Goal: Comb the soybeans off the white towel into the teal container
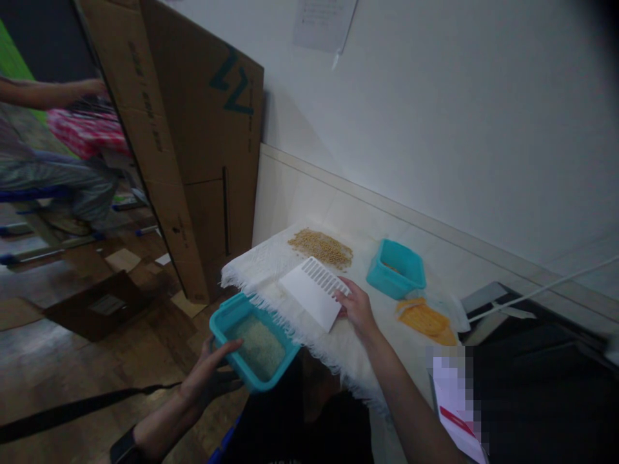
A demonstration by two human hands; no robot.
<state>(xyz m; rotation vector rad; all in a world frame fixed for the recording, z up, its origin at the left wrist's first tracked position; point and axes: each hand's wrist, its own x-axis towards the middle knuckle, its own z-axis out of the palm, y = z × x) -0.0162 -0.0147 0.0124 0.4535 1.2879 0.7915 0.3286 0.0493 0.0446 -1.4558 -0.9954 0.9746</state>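
1. Two of the wearer's hands show. The left hand (206,376), at lower left of centre, grips the near teal container (251,380) by its side, thumb over the rim; the fingers underneath are mostly hidden.
2. The right hand (356,308), right of centre, pinches one white slotted sheet (309,293) by its right edge, thumb on top; its other fingers are largely out of sight. One row of slots runs along the sheet's upper edge; the hand covers the row's right end.
3. Two teal containers in all. The near one, low in the centre, is tilted and holds pale grains (261,341), too fine to count. The far teal container (387,279), right of centre, stands on the white cloth (268,265); only a little of its tan contents shows.
4. One pile of tan beans (322,247) lies on the cloth mid-frame, beyond the sheet.
5. One yellow item (426,320) lies just beside the far container; its nature is unclear.
6. One tall cardboard box (207,135), upper left, is cut off by the top edge, as is one paper (324,26) on the wall.
7. One other person's arm (48,95), far left, is blurred.
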